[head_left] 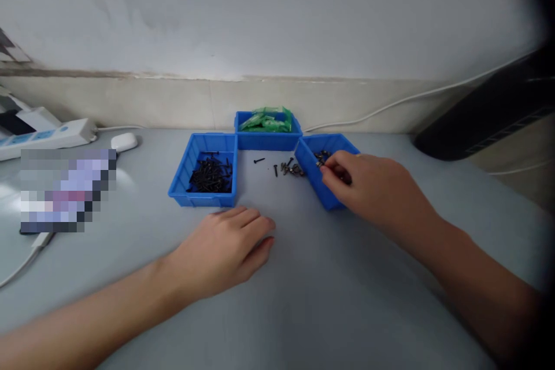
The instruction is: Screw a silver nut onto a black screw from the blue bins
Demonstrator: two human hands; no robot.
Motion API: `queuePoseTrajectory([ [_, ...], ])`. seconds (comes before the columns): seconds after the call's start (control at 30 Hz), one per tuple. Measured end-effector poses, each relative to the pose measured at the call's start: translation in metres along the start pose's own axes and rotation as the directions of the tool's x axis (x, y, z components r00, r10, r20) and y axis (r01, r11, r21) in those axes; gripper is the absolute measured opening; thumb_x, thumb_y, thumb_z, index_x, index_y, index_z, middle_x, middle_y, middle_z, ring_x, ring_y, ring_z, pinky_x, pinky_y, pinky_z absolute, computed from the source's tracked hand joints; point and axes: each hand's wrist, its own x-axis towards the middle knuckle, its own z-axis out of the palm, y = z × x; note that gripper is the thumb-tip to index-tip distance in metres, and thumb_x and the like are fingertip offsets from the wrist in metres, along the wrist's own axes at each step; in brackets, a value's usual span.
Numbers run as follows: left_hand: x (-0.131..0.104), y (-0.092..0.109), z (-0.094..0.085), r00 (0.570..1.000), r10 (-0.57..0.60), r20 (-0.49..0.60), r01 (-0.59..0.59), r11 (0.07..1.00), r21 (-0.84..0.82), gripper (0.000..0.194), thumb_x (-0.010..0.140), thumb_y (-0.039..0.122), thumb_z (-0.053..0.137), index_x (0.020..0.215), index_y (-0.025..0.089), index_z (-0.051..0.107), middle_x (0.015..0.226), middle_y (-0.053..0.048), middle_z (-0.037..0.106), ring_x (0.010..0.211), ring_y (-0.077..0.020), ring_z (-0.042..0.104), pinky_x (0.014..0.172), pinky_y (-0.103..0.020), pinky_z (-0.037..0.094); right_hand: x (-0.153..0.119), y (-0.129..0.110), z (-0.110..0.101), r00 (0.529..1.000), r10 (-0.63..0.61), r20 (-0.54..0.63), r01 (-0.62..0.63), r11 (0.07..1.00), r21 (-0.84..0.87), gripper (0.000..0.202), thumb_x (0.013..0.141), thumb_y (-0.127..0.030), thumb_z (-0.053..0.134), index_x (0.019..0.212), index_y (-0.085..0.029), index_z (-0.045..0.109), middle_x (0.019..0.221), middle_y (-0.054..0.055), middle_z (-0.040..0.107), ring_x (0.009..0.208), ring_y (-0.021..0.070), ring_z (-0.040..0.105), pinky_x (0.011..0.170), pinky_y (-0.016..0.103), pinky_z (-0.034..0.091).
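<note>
Reaching right hand (pixel 359 182) into right blue bin (pixel 323 193) | fingertips over screws (pixel 322 156)

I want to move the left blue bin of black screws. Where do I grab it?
Grip the left bin by its two side rims, coming from above. It sits flat and open-topped, so level lifting should keep the screws in. The left hand is nearest.

right hand (pixel 368 182) fingertips in right blue bin (pixel 316 182) | left hand (pixel 225 248) flat on table (pixel 329 300)
</note>
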Motion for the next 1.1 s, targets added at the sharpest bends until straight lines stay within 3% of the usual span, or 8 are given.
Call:
queuePoseTrajectory([
  [0.1, 0.002, -0.005, -0.001, 0.999, -0.044, -0.008, 0.044, 0.999, 0.008, 0.018, 0.091, 0.023, 0.042, 0.096, 0.016, 0.058, 0.08, -0.003, 0.06, 0.074, -0.0169, 0.059, 0.065, -0.028, 0.046, 0.001, 0.003, 0.004, 0.998, 0.041, 0.041, -0.042, 0.999, 0.033, 0.015, 0.082, -0.031, 0.049, 0.075, -0.02, 0.056, 0.057, 0.001, 0.059, 0.048, 0.0174, 0.049, 0.045, 0.026, 0.024],
  [0.33, 0.002, -0.007, -0.001, 0.999, -0.038, -0.005, 0.039, 0.998, 0.048, 0.018, 0.09, 0.022, 0.042, 0.092, 0.016, 0.059, 0.075, -0.002, 0.059, 0.07, -0.017, 0.058, 0.061, -0.028, 0.045, 0.001, 0.012, 0.008, 0.997, 0.049, -0.055, -0.051, 0.998, -0.034, 0.023, 0.084, -0.034, 0.05, 0.065, -0.021, 0.052, 0.052, 0.002, 0.057, 0.041, 0.0154, 0.045, 0.041, 0.026, 0.021],
  [0.43, 0.0, -0.005, -0.001, 0.998, -0.028, -0.055, 0.031, 0.998, 0.052, 0.019, 0.091, 0.022, 0.041, 0.094, 0.016, 0.059, 0.078, -0.003, 0.058, 0.07, -0.0163, 0.058, 0.061, -0.028, 0.046, 0.001, 0.01, 0.003, 0.997, 0.03, -0.073, -0.033, 0.999, -0.03, 0.021, 0.084, -0.036, 0.05, 0.071, -0.02, 0.055, 0.059, 0.004, 0.06, 0.049, 0.0191, 0.052, 0.043, 0.027, 0.028],
  [0.53, 0.0, -0.003, -0.003, 0.983, 0.042, -0.176, -0.033, 0.998, 0.057, 0.02, 0.091, 0.019, 0.041, 0.1, 0.014, 0.058, 0.086, -0.005, 0.059, 0.073, -0.0167, 0.056, 0.064, -0.029, 0.046, -0.003, -0.003, -0.003, 0.964, -0.176, -0.197, 0.195, 0.978, 0.08, 0.015, 0.087, -0.026, 0.047, 0.089, -0.017, 0.059, 0.084, 0.009, 0.064, 0.076, 0.0247, 0.059, 0.063, 0.034, 0.044],
  [0.63, 0.0, -0.002, -0.006, 0.965, 0.139, -0.223, -0.124, 0.989, 0.077, 0.019, 0.089, 0.015, 0.043, 0.097, 0.012, 0.06, 0.083, -0.006, 0.059, 0.072, -0.017, 0.054, 0.065, -0.029, 0.046, -0.013, -0.024, 0.001, 0.843, -0.477, -0.248, 0.516, 0.848, 0.122, 0.018, 0.087, -0.015, 0.044, 0.09, -0.013, 0.061, 0.087, 0.011, 0.063, 0.085, 0.0243, 0.058, 0.078, 0.037, 0.047],
  [0.7, 0.001, -0.001, -0.007, 0.965, 0.16, -0.21, -0.145, 0.986, 0.085, 0.018, 0.089, 0.014, 0.043, 0.093, 0.012, 0.061, 0.08, -0.006, 0.06, 0.071, -0.0171, 0.052, 0.065, -0.03, 0.046, -0.02, -0.036, 0.01, 0.792, -0.576, -0.205, 0.608, 0.775, 0.171, 0.021, 0.086, -0.012, 0.042, 0.09, -0.01, 0.063, 0.094, 0.013, 0.063, 0.09, 0.0241, 0.058, 0.084, 0.038, 0.048],
  [0.87, 0.001, -0.004, -0.006, 0.975, 0.138, -0.175, -0.128, 0.99, 0.064, 0.019, 0.09, 0.017, 0.043, 0.091, 0.012, 0.061, 0.081, -0.006, 0.059, 0.074, -0.0176, 0.051, 0.068, -0.032, 0.045, -0.027, -0.047, 0.038, 0.871, -0.488, -0.066, 0.486, 0.83, 0.273, 0.029, 0.09, -0.022, 0.043, 0.108, -0.007, 0.059, 0.129, 0.021, 0.046, 0.122, 0.0312, 0.041, 0.097, 0.047, 0.041],
  [1.1, 0.001, -0.002, -0.004, 0.98, 0.16, -0.121, -0.154, 0.986, 0.056, 0.021, 0.089, 0.015, 0.041, 0.087, 0.012, 0.062, 0.074, -0.005, 0.058, 0.067, -0.0166, 0.049, 0.061, -0.03, 0.043, -0.02, -0.048, 0.044, 0.915, -0.401, 0.026, 0.381, 0.886, 0.266, 0.046, 0.092, -0.033, 0.042, 0.124, -0.002, 0.049, 0.135, 0.026, 0.038, 0.129, 0.0341, 0.031, 0.101, 0.05, 0.035],
])
